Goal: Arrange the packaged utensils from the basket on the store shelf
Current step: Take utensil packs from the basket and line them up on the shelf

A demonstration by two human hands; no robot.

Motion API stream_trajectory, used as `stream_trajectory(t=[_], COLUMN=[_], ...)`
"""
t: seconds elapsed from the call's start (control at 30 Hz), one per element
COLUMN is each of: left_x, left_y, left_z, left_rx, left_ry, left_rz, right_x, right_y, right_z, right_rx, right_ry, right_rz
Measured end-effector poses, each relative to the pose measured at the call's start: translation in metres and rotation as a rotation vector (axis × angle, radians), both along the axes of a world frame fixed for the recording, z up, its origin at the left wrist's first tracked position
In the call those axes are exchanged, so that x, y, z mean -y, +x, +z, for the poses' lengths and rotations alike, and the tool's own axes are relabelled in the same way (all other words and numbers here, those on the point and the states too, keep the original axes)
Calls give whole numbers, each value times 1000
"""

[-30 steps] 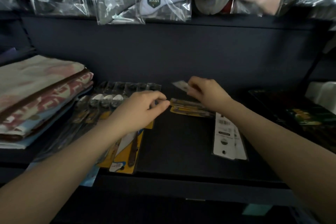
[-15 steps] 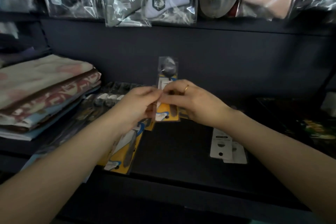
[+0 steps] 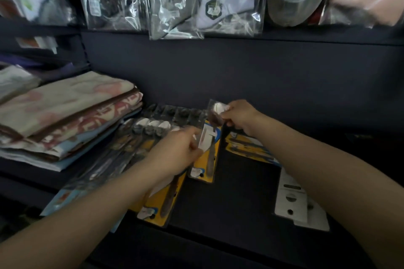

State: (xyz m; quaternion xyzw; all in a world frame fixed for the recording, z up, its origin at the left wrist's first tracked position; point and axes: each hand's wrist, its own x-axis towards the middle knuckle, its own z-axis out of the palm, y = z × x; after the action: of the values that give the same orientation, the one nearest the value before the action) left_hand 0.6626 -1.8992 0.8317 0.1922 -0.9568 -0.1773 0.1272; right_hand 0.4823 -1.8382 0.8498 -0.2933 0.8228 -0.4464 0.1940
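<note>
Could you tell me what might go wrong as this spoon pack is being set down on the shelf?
The spoon pack, held by both hands, left hand and right hand, could nudge the overlapped row of packs out of line. The yellow pack at the shelf edge might be knocked off.

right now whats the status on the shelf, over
Both hands on one spoon pack: left hand at its middle, right hand at the top. Pack low over the shelf, beside the spoon row. Loose packs lie right.
</note>
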Motion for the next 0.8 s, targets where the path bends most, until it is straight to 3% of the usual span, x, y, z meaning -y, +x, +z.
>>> stream_trajectory(t=[0.17,0.33,0.6,0.8], left_x=[12,13,13,16], left_y=[4,5,-3,0], left_z=[-9,-8,-6,-14], left_rx=[146,246,299,326], left_ry=[-296,-359,-409,-458], left_rz=[-175,-297,-355,-294], right_x=[19,24,21,12], right_y=[-23,-31,-36,-36], right_z=[-14,-23,-23,-22], right_rx=[-114,-227,-349,-282], right_ry=[124,307,403,316], right_rz=[-81,-31,2,34])
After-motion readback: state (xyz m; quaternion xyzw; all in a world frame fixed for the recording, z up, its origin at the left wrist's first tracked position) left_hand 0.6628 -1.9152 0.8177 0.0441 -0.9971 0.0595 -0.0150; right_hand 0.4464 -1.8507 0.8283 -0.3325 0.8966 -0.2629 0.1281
